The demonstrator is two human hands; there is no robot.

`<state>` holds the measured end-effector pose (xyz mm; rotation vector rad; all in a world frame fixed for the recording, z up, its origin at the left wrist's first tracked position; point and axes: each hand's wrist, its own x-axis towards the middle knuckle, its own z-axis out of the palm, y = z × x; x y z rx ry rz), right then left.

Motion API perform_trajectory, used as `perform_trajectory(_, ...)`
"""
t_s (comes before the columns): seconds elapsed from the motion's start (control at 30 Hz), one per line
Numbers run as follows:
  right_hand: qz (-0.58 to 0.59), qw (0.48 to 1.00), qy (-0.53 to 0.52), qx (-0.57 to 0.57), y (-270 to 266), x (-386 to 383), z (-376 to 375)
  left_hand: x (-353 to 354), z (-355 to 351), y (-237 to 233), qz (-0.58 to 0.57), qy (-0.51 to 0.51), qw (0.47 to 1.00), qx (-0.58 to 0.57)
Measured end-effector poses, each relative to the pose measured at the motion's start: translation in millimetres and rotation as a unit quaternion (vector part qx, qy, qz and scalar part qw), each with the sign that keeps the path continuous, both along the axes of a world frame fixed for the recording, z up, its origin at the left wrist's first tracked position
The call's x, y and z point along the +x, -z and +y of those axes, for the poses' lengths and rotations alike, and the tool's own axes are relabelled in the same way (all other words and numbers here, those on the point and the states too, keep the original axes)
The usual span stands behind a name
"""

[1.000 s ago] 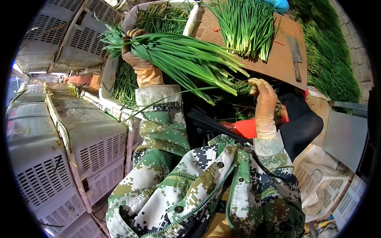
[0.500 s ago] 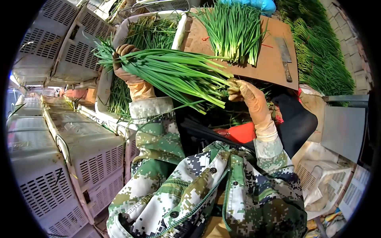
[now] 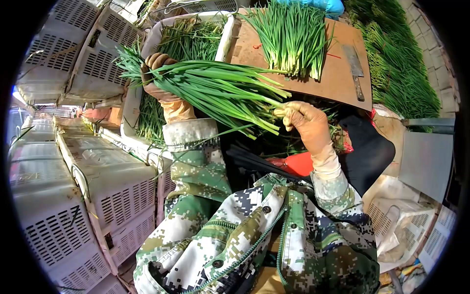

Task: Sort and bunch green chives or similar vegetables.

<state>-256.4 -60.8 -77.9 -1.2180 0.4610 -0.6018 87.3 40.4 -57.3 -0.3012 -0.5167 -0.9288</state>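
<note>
A loose bunch of garlic chives (image 3: 215, 90) lies sideways in front of me, dark leaves to the left and pale stem ends to the right. My left hand (image 3: 159, 73), in a soiled glove, is closed around its leafy part. At the stem ends, my gloved right hand (image 3: 306, 122) pinches a stalk base between thumb and fingers; its exact grip is partly hidden. Beyond the bunch, a trimmed pile of garlic chives (image 3: 291, 41) rests on a brown board (image 3: 338, 88). A cleaver (image 3: 355, 71) lies to the right of that pile.
Behind my left hand stands a white crate (image 3: 227, 36) full of chive scraps. Stacked plastic crates (image 3: 107, 181) line the left side. More bundled greens (image 3: 401, 63) lie at the far right, above a grey panel (image 3: 426, 164). Something red (image 3: 298, 164) sits near my lap.
My right hand has dropped slightly and its fingers have shifted at the stem ends. The left hand keeps its hold on the bunch. The whole view has shifted a little.
</note>
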Motion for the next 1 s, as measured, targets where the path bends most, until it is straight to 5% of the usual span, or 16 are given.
perform_trajectory(0.17,0.042,0.997,-0.060,-0.029,13,-14,-3,7,3,4,-0.013,0.012,0.999,0.028)
perform_trajectory(0.23,-0.027,0.999,-0.030,-0.007,30,-18,-8,3,3,2,-0.017,-0.012,0.999,0.035)
perform_trajectory(0.37,0.104,0.992,0.054,-0.052,48,-15,-22,-3,3,-5,-0.010,0.002,1.000,0.026)
perform_trajectory(0.43,0.032,0.998,0.051,0.021,44,-3,-14,-9,2,-8,-0.014,-0.013,1.000,0.024)
perform_trajectory(0.5,0.061,0.988,0.007,-0.141,41,3,-16,-7,-3,-8,0.001,0.033,0.999,-0.017)
perform_trajectory(0.57,0.025,0.997,0.006,-0.069,38,10,-12,-16,0,-12,0.033,-0.026,0.999,0.012)
perform_trajectory(0.63,0.000,0.999,0.017,-0.027,52,14,-10,-22,3,-16,0.038,-0.228,0.960,0.158)
perform_trajectory(0.7,-0.023,0.999,0.030,0.012,54,13,-10,-20,2,-15,0.049,-0.006,0.999,0.010)
perform_trajectory(0.87,0.038,0.996,0.051,-0.064,48,6,-11,-16,1,-16,0.032,-0.039,0.998,0.026)
perform_trajectory(1.0,-0.016,1.000,0.011,0.005,23,1,-9,-18,1,-19,0.036,-0.029,0.999,0.015)
